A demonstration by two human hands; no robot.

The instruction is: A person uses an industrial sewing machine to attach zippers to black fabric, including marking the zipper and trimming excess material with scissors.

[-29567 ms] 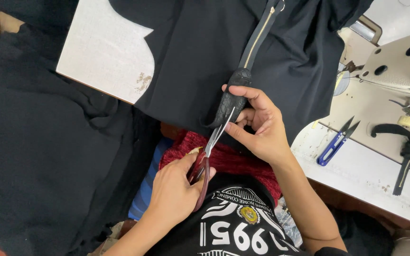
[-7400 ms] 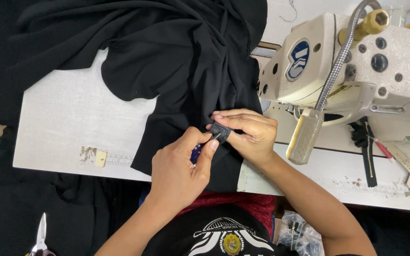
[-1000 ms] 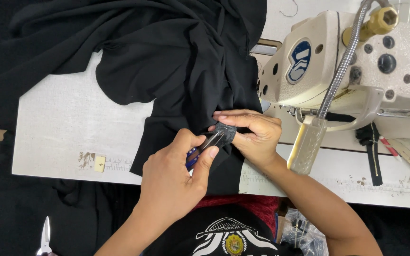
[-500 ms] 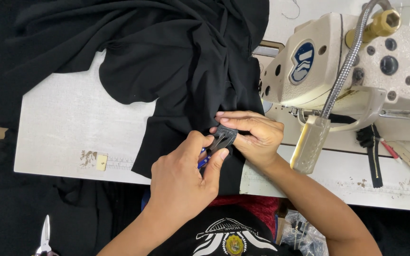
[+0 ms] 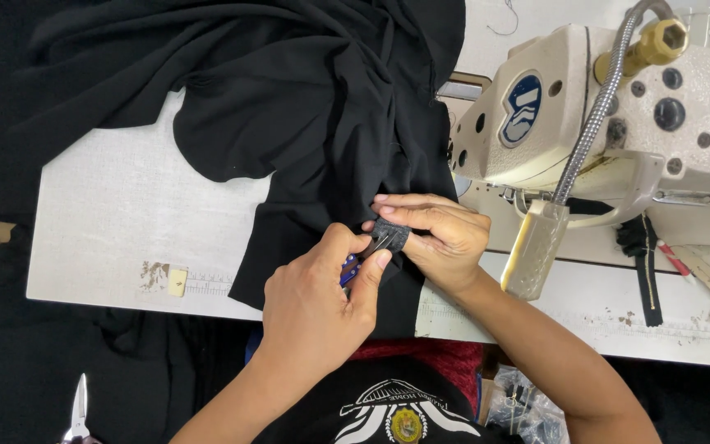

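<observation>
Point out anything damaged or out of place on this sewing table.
The white table has a brown chipped patch near its front edge, where the surface looks worn through. A pair of scissors lies off the table, on dark cloth at the lower left.

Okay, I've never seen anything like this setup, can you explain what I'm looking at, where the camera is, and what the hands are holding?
The one picture comes from a camera worn on the person's head, looking down at their own hands. The left hand holds small blue-handled thread snips, blades against a small black textured piece pinched in the right hand. Black fabric is draped over a white table. On the right stands a cream sewing machine with a bendy-necked lamp. Larger scissors show at the lower left.
</observation>
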